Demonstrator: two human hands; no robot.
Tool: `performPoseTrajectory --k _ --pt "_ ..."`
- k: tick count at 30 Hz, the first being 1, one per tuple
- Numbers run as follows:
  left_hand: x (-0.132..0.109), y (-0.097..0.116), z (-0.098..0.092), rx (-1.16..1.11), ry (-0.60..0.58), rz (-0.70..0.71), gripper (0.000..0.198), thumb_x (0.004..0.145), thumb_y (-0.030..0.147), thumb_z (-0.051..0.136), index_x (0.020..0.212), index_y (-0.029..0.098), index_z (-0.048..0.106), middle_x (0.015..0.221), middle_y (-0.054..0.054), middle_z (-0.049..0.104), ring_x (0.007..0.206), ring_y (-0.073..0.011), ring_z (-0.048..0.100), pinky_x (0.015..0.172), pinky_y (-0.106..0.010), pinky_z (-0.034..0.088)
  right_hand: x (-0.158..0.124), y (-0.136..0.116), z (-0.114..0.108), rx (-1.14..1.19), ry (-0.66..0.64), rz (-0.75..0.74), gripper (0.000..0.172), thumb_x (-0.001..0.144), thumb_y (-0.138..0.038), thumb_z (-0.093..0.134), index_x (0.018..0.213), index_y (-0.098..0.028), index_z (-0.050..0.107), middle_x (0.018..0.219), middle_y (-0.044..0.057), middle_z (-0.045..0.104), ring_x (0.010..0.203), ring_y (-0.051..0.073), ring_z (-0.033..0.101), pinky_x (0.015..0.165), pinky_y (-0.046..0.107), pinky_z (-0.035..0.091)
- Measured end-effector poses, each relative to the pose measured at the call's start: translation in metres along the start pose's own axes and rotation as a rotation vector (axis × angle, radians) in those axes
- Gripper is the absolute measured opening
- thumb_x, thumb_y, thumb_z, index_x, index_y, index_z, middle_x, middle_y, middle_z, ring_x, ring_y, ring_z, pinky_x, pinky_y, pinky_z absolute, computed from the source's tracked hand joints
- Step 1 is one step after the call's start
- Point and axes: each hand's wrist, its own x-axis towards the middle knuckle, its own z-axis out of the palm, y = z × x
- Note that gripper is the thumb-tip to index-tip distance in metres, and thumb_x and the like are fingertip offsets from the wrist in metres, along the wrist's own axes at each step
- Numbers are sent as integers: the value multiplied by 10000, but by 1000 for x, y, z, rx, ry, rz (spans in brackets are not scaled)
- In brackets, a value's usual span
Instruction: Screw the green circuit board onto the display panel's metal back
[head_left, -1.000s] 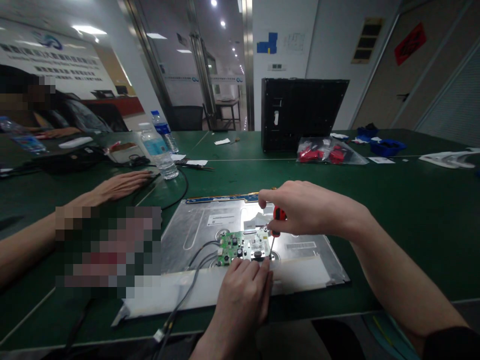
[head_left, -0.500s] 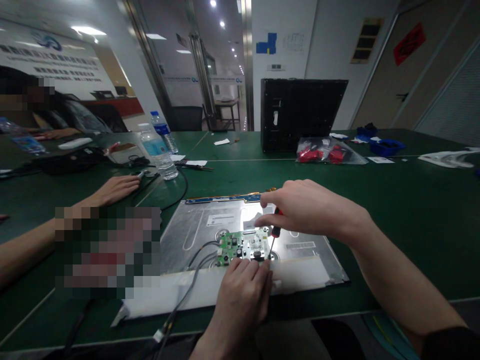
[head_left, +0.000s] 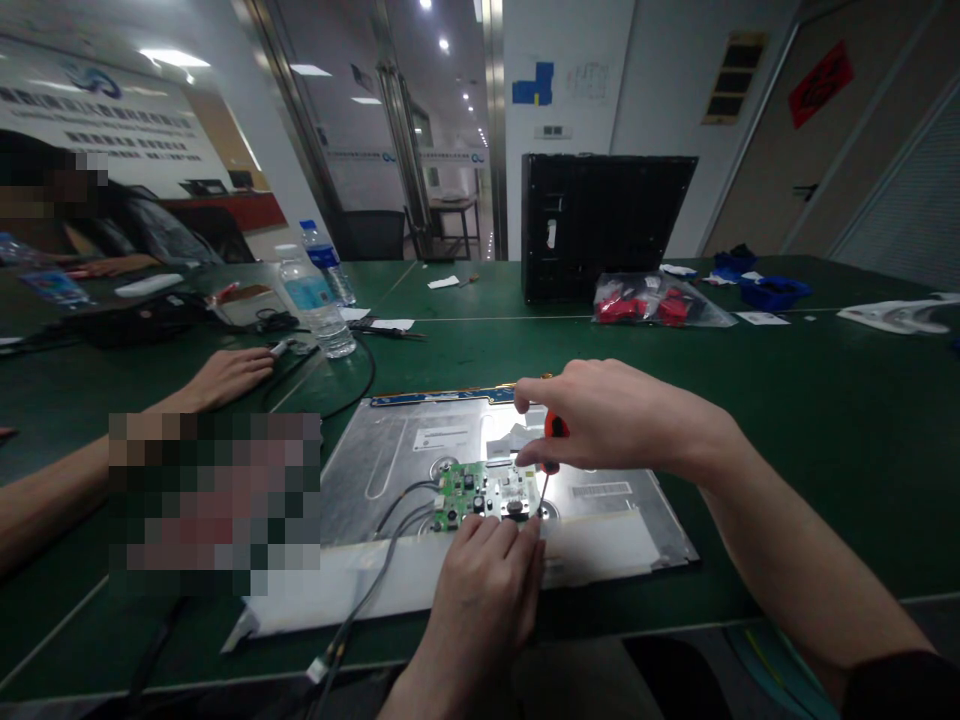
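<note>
My right hand (head_left: pixel 611 415) holds a screwdriver (head_left: pixel 555 428) with a red and black handle. Its thin shaft slopes down to the lower right corner of a green circuit board (head_left: pixel 466 490). Close by the tip, my left hand (head_left: pixel 491 570) rests at the board's lower edge with its fingers curled together; whatever they pinch is hidden. The board lies on the metal back of a flat display panel (head_left: pixel 622 485), which has a white strip (head_left: pixel 345 590) along its near side. Grey and black cables (head_left: pixel 390 545) run from connectors at the board's left.
Two water bottles (head_left: pixel 319 305) stand behind the panel, to the left. A black case (head_left: pixel 604 225) is at the back, with a bag of red parts (head_left: pixel 660 302) before it. Another person's hand (head_left: pixel 234 375) rests on the green table (head_left: pixel 817 440) at left.
The screwdriver handle has turned in my right hand, and more of its red now shows. My right thumb and forefinger have shifted slightly; my left hand stays almost where it was.
</note>
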Motion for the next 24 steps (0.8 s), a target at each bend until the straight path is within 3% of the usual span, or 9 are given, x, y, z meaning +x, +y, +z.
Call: performPoseTrajectory --k 3,6,9,12,16,20,24 --pt "0 0 0 -5 4 3 226 949 132 427 1016 126 643 703 -50 615 608 -205 543 627 -360 405 2 0 0 4 -32 30 272 930 -461 546 957 -213 656 745 19 706 658 167 624 545 264 306" --pt "0 0 0 -2 17 6 225 947 128 428 1012 125 643 692 -46 606 610 -207 547 628 -358 404 0 2 1 -11 0 -12 231 897 -364 583 1067 -212 621 780 22 705 654 166 607 543 261 298" --pt "1 0 0 6 24 14 225 943 122 426 1001 126 644 677 -41 594 602 -207 543 617 -356 401 -2 3 0 -9 14 -63 336 844 -296 623 1163 -205 568 828 33 699 682 176 606 546 260 307" --pt "2 -1 1 6 27 23 229 946 122 418 989 129 643 672 -39 588 591 -200 532 607 -351 400 -1 2 1 -24 2 -32 413 834 -397 660 1181 -195 561 823 45 697 710 194 623 552 262 320" --pt "1 -1 2 6 32 20 232 949 126 413 980 128 643 666 -39 587 594 -198 529 614 -353 402 3 0 3 -112 44 91 415 862 -551 610 1048 -180 622 764 62 690 707 216 643 548 269 320" --pt "-1 -1 2 -5 16 17 227 944 125 423 1007 124 640 684 -42 597 604 -206 535 621 -358 399 2 4 4 -62 26 3 293 874 -393 630 1102 -211 603 794 34 699 712 191 633 545 263 294" --pt "-1 0 1 -5 12 8 210 943 130 430 1000 128 632 687 -44 596 612 -207 540 630 -353 389 -2 5 3 11 27 -88 396 822 -304 672 1187 -210 548 885 38 697 735 174 610 561 255 305"
